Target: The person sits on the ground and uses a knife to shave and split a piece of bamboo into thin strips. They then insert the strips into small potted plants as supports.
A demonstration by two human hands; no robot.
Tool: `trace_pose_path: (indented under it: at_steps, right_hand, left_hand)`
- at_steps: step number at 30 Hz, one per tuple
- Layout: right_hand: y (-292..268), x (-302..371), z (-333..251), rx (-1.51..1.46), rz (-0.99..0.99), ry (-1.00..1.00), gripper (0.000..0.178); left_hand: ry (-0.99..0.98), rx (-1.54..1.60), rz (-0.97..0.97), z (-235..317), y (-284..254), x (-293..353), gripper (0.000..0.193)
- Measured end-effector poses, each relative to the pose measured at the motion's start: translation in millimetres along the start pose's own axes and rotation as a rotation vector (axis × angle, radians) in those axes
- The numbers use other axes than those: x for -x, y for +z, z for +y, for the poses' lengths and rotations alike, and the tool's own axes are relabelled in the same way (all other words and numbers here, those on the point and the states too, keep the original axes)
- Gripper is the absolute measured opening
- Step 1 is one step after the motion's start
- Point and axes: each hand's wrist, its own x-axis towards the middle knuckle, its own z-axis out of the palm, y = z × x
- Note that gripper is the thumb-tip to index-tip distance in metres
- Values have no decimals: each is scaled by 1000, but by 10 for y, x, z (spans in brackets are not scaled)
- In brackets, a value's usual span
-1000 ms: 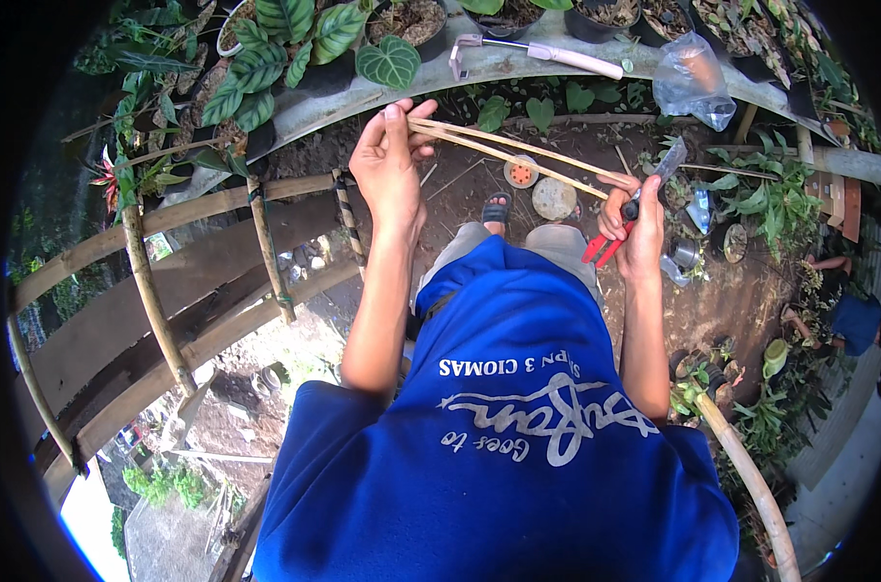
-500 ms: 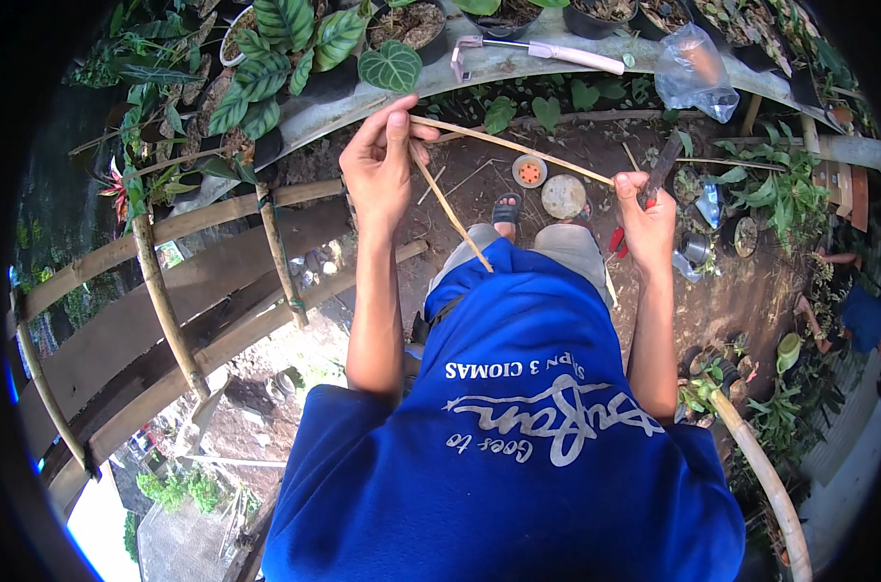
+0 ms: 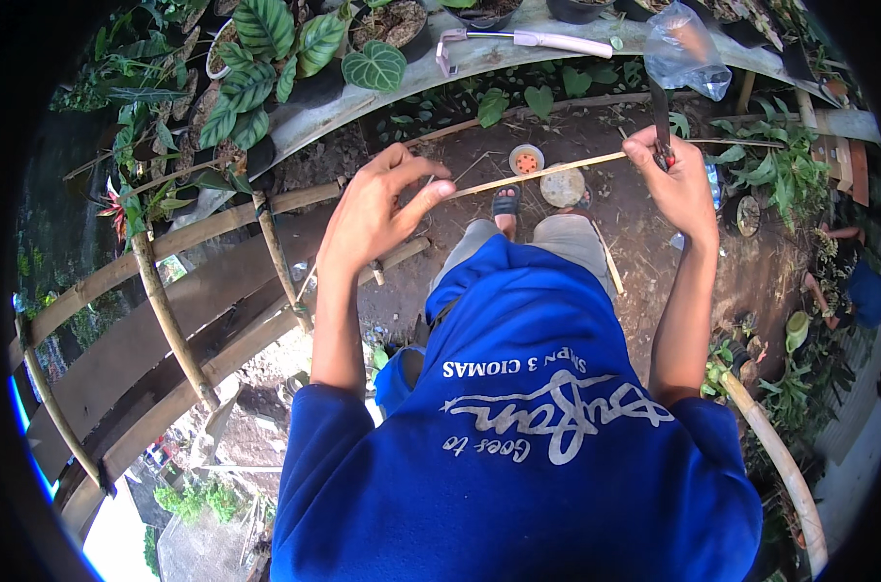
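Two hands up in the head view, and one stick (image 3: 499,182) runs between them, right in front of the person! Long axis goes left to right, the right end higher in the picture and farther out from the body. Over at that end, the right hand (image 3: 681,184) has thumb and forefinger closed tight in a pinch, and the same hand carries a knife (image 3: 661,116), dark blade pointing away. At the near-left end sits the left hand (image 3: 377,209), fingers curled, only a small gap at the tips, thumb against the stick; whether it truly grips, I cannot tell. So each hand is about equally close. Below the stick, a cup (image 3: 527,158); by the right knee, another stick (image 3: 608,260). Writing? Pale lettering, upside down, across the blue shirt (image 3: 518,504); nothing else readable.
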Motion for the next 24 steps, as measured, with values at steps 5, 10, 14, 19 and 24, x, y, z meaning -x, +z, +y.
trace_pose_path:
  at_steps: [5,10,14,19,24]
  right_hand:
    - [105,-231,-188,-44,-6,-68,30]
    - [468,-257,-482,-632,54,-105,49]
    - [814,-65,-777,-752,-322,35,60]
    - [986,-96,-1012,-849,-405,113,60]
    - [1195,-1,-1143,-733,-652,104,53]
  left_hand:
    - [51,213,-249,-57,55,248,23]
    - [-195,606,-289,-159,152,604,24]
    - [-238,822,-228,-172,224,866,27]
    - [-228,947,-225,-178,239,1055,26]
    - [-205,1064,-184,-209,209,1114,27]
